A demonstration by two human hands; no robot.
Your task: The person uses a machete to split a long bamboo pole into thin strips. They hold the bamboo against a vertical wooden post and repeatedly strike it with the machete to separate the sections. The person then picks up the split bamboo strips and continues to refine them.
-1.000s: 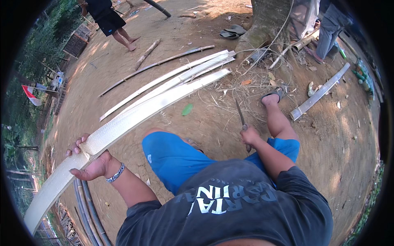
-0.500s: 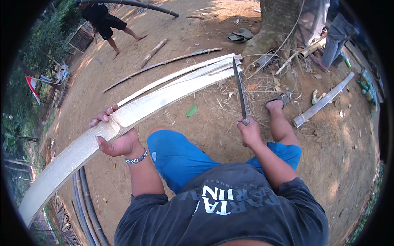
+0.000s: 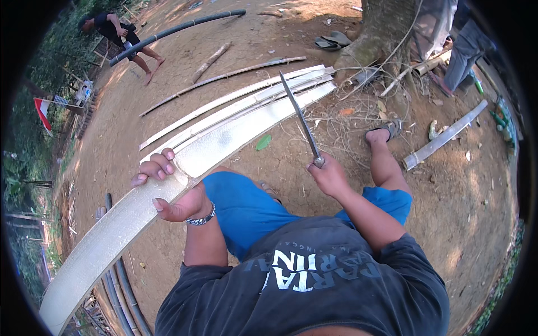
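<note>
My left hand [image 3: 193, 201] is wrapped from below round a long split length of bamboo [image 3: 112, 235]. The pale hollow inside of the bamboo faces up, and a node ridge lies just by my fingers. The piece slants from the lower left up toward the tree. In my right hand [image 3: 329, 176] is a machete [image 3: 301, 116], gripped by its handle, which my fingers mostly hide. Its blade points up and to the left, its tip appearing over the far part of the bamboo; I cannot tell whether they touch.
Pale split bamboo strips [image 3: 235, 102] lie just beyond the held piece. Farther off are a thin pole [image 3: 224, 77] and a short stick [image 3: 212, 63]. A tree trunk [image 3: 384, 33] stands ahead, with a bamboo piece [image 3: 445, 135] at right. A person [image 3: 120, 33] is beside a dark pole [image 3: 179, 33].
My left hand and the split bamboo have shifted right. My right hand has moved slightly left, and the machete leans farther left. The person at far left has bent over, and the dark pole has swung lower.
</note>
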